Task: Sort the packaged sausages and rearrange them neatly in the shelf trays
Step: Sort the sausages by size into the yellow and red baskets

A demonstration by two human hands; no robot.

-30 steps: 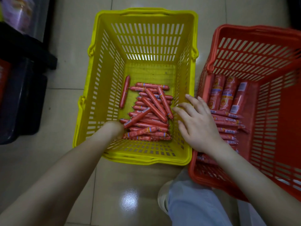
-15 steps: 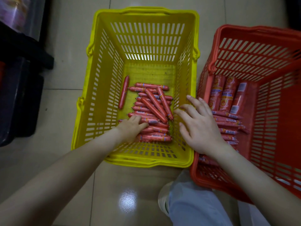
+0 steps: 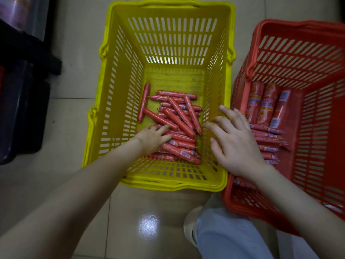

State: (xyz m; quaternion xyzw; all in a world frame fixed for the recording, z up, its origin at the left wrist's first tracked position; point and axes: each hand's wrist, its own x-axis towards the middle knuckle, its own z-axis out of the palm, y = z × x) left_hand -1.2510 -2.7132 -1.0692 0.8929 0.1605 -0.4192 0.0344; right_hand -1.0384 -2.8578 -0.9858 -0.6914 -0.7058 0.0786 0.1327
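Left hand (image 3: 152, 139), fingers straight, touches thin red packaged sausages (image 3: 179, 116) inside the yellow slotted plastic basket (image 3: 168, 186); right hand (image 3: 235, 144) is spread open over its right rim.

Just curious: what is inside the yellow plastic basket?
A loose pile of thin red packaged sausages lies in the yellow slotted plastic basket. The left hand rests on it, hiding those beneath.

Left hand (image 3: 152, 138) rests on sausages (image 3: 179, 116) in yellow basket (image 3: 115, 90), perhaps gripping one.
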